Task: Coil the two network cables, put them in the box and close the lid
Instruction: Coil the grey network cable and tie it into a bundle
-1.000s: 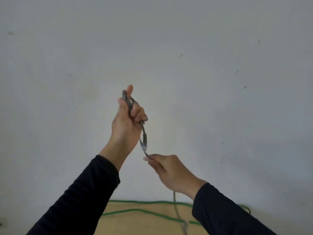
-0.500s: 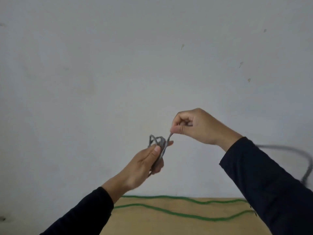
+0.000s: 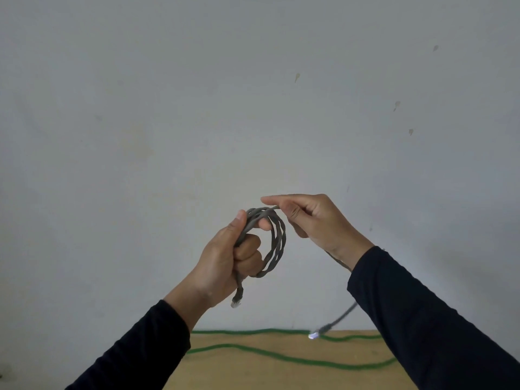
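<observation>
A grey network cable [image 3: 277, 243] hangs in several loops from my left hand [image 3: 225, 260], which grips the bundle in front of the wall. One plug end [image 3: 236, 301] dangles below that hand. My right hand [image 3: 315, 220] pinches the same cable at the top of the coil, and the loose tail runs under my right wrist down to the other plug [image 3: 315, 334], swinging just above the table. A green network cable [image 3: 270, 353] lies uncoiled across the wooden table [image 3: 253, 372]. No box is in view.
A pale grey wall [image 3: 253, 108] fills most of the view, right behind the table's far edge. My dark sleeves [image 3: 422, 327] cover both lower corners.
The grey coil has gained a loop. My right hand came in from above right to the top of the coil, and the tail's plug end has been drawn up off the right side.
</observation>
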### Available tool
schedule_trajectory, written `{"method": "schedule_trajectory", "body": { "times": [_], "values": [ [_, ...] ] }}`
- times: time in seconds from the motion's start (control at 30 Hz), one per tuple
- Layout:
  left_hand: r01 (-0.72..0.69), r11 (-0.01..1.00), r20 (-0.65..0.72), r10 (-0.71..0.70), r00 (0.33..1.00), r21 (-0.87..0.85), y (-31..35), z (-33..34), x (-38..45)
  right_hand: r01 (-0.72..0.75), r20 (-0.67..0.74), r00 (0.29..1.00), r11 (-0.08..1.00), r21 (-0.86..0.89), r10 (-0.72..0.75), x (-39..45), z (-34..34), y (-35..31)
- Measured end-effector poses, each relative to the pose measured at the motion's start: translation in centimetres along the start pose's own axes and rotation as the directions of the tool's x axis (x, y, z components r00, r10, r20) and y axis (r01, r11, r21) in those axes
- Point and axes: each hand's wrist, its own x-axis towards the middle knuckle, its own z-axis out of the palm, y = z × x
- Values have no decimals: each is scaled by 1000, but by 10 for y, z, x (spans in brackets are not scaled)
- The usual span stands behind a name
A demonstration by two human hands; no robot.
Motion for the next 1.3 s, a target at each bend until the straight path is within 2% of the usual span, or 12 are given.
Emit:
{"method": "schedule_trajectory", "body": {
  "times": [0.13, 0.27, 0.37, 0.47, 0.53, 0.67, 0.77, 0.83, 0.9, 1.07, 1.2, 1.3],
  "values": [
    [17, 997, 7, -16, 1000, -81, 0, -2, 3, 70, -2, 998, 998, -5, -70, -2, 5, 3],
    [-9, 997, 2, 9, 1000, -78, 1, -3, 5, 9, 61, 998, 993, 121, -16, -5, 9, 0],
    [-61, 998, -151, 59, 987, -9, 3, -7, 10, 51, 42, 998, 997, 65, -54, -5, 11, 0],
    [-135, 973, -307, 187, 933, 185, -3, -10, 15, 55, -4, 998, 998, 12, -55, -3, 17, 4],
    [-174, 911, -323, 304, 896, 374, -8, -12, 14, 49, -48, 998, 999, 1, -49, -2, 22, 8],
    [-168, 668, -226, 461, 858, 725, -16, -15, 5, 18, -85, 996, 1000, 1, -18, -4, 27, 13],
    [-106, 487, -201, 538, 819, 867, -17, -15, 2, -12, -55, 998, 1000, 11, 13, -10, 31, 15],
    [-77, 447, -208, 554, 806, 891, -16, -18, 2, -36, -29, 999, 999, 10, 36, -16, 35, 17],
    [-53, 492, -248, 526, 813, 869, -17, -27, 3, -55, -27, 998, 999, -1, 55, -22, 38, 18],
    [-46, 784, -432, 389, 814, 619, -18, -53, 9, -35, -72, 997, 982, -184, 22, -33, 41, 37],
    [-110, 903, -604, 363, 709, 414, 6, -75, 16, -20, -47, 999, 960, -279, 7, -35, 36, 47],
    [-159, 941, -697, 328, 637, 298, 26, -98, 17, -95, 23, 994, 945, -315, 107, -35, 24, 53]
  ]
}}
